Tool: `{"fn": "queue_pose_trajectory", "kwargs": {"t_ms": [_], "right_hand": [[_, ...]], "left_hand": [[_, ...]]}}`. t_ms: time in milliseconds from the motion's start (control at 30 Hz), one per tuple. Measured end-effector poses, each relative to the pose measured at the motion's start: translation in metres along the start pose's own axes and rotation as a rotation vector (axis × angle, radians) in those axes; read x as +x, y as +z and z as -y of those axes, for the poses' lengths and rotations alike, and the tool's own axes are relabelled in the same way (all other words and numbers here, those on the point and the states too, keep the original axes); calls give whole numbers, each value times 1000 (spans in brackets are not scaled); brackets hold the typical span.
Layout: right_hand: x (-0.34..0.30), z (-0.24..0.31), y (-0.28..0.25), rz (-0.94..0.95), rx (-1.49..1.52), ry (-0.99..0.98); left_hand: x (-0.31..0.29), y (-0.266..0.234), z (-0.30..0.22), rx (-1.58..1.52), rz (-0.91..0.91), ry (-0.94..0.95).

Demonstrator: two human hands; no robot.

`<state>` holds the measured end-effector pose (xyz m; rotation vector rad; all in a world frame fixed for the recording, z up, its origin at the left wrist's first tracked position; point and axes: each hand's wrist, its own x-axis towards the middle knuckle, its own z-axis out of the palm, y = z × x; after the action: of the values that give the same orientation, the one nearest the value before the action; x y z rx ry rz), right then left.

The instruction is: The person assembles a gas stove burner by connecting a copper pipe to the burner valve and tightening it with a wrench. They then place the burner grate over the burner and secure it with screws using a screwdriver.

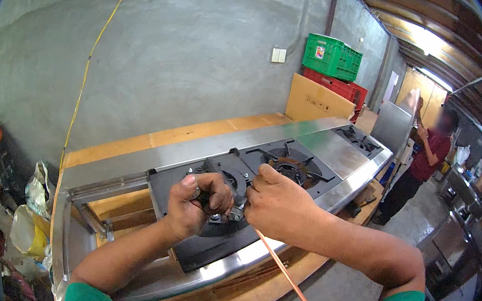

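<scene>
Left hand (188,211) gripped a small dark piece (204,198) over the burner plate (204,255), center frame, probably to steady it. Right hand (273,202) looked curled, can't tell on what; copper tube (291,281) slanted lower right from beneath.

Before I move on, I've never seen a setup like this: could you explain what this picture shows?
There is no machine: these are a person's bare left hand and right hand, seen from a camera worn on the head; its fisheye lens bends straight edges. Below is a long stainless steel counter carrying black metal burner units. The left hand appears curled around a small dark piece, too hidden to name. The right hand is closed by the upper end of a thin, straight copper-coloured tube; its exact grip is hidden. Farther right stands another person.
</scene>
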<state>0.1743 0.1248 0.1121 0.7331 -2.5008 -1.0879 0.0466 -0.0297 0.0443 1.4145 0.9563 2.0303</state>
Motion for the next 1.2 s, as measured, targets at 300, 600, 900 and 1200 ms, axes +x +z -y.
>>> {"fn": "queue_pose_trajectory", "kwargs": {"t_ms": [300, 600, 900, 1200], "right_hand": [[15, -1, -1, 209, 47, -109], [-32, 2, 98, -65, 756, 389], [-51, 10, 112, -299, 695, 465], [-9, -18, 14, -26, 72, 49]], "left_hand": [[7, -2, -4, -2, -18, 3], [5, -5, -2, 11, -10, 19], [9, -5, -2, 9, 2, -7], [7, -11, 1, -37, 40, 9]]}}
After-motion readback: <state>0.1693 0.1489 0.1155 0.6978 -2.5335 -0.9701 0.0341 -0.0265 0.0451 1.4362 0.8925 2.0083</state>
